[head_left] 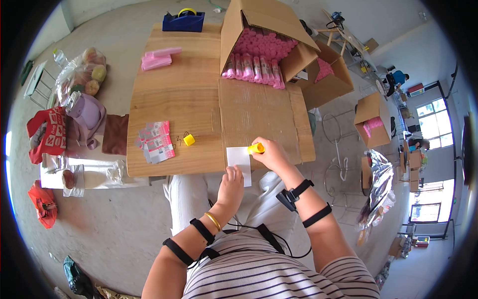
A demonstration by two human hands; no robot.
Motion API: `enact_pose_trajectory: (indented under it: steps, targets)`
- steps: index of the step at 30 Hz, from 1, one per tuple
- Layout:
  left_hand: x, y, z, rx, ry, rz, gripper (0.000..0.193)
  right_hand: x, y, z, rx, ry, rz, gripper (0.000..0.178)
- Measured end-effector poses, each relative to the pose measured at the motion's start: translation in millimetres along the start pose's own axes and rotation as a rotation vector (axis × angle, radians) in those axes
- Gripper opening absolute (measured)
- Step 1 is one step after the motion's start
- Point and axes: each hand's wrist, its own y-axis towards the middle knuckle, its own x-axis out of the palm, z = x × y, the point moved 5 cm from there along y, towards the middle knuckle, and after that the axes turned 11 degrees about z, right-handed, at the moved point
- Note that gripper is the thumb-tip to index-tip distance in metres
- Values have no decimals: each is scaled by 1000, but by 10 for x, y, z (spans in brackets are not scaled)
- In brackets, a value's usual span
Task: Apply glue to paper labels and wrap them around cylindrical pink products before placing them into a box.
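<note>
A white sheet of paper [238,153] lies at the table's near edge, partly on a flattened cardboard flap, its lower end hanging past the edge. My left hand [232,182] is closed on its lower part, fingers bent over the top face; the thumb is hidden. In my right hand [272,155], the fingers are wrapped round a short yellow tube [256,148], which touches or hovers over the paper's upper right corner. To the left on the wood sits a small yellow cap-like piece [188,140] beside a thin dark squiggle. Pink-and-grey printed cards [158,142] lie in an overlapping pile farther left.
A large open carton [279,20] full of pink rolled packages [256,67] stands at the table's far right. Pink flat packets [157,61] and a blue tape dispenser [183,22] are at the far left. More cartons [373,119] stand right; bags [47,132] lie on a surface left.
</note>
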Motion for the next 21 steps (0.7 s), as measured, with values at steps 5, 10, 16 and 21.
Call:
enact_pose_trajectory:
  steps: [5, 10, 16, 21]
  targets:
    - [-3, 4, -21, 3, -77, 27, 43, -19, 209, 21, 39, 61, 59, 25]
    - [-16, -3, -38, -17, -106, 19, 42, -12, 97, 24, -7, 8, 33, 26]
    - [4, 3, -64, -45, -112, 43, 43, 84, 155, -69, 15, 18, 13, 25]
    - [20, 19, -44, -39, -86, 44, 46, 176, 213, -231, -51, 59, 7, 26]
